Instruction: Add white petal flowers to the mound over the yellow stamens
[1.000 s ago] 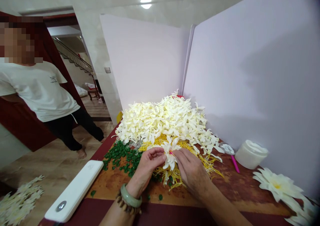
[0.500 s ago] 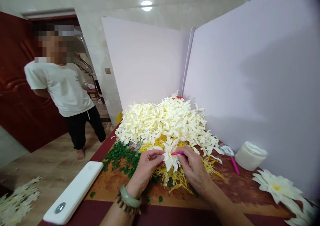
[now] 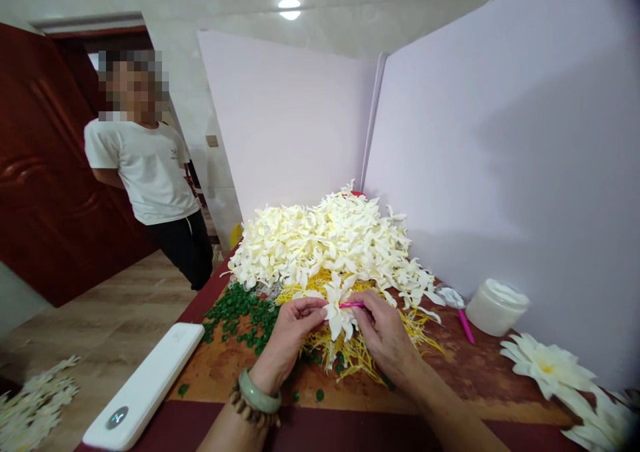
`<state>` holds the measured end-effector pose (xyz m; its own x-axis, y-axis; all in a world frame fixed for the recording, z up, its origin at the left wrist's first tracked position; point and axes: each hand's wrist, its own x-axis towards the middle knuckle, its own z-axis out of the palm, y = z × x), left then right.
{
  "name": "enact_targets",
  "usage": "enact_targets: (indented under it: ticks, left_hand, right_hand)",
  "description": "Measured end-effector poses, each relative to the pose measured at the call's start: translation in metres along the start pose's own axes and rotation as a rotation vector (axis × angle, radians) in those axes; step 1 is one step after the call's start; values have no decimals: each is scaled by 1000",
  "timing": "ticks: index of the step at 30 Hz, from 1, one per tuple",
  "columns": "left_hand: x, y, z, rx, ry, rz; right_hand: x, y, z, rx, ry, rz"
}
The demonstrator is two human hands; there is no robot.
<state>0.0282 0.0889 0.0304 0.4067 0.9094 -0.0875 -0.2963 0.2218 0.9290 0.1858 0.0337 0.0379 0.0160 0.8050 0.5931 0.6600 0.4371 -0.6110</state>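
Over the middle of the table, my left hand [image 3: 295,329] pinches a white artificial flower [image 3: 340,313] by a petal at its left side. My right hand [image 3: 384,329] grips a thin pink stick-like tool [image 3: 353,304], whose tip reaches the flower's centre. What the tip touches there is too small to make out. Under both hands lies a heap of yellow stamen strands [image 3: 360,364]. Left of it are many small green plastic pieces [image 3: 240,319]. Behind rises a large pile of white flower petals [image 3: 325,239].
A white power bank [image 3: 147,385] lies at the table's left edge. On the right stand a white jar [image 3: 497,309], another pink-handled tool [image 3: 466,325] and finished white flowers [image 3: 547,365]. Pale panels [image 3: 300,119] enclose the back. A person [image 3: 155,172] stands by the door; more petals [image 3: 40,399] are at lower left.
The person by the door has shifted to the right. My hands keep nearly the same pose on the flower and the pink tool, and the view has moved slightly.
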Motion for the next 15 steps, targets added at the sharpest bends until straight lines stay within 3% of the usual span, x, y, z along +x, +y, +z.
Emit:
enact_targets:
  ticks: [7, 15]
  left_hand:
    - [0, 0, -1, -12, -5, 0]
    - [-6, 0, 7, -126, -88, -56]
  right_hand:
    - [-1, -1, -1, -91, -17, -44]
    - [-4, 3, 6, -285, -13, -196]
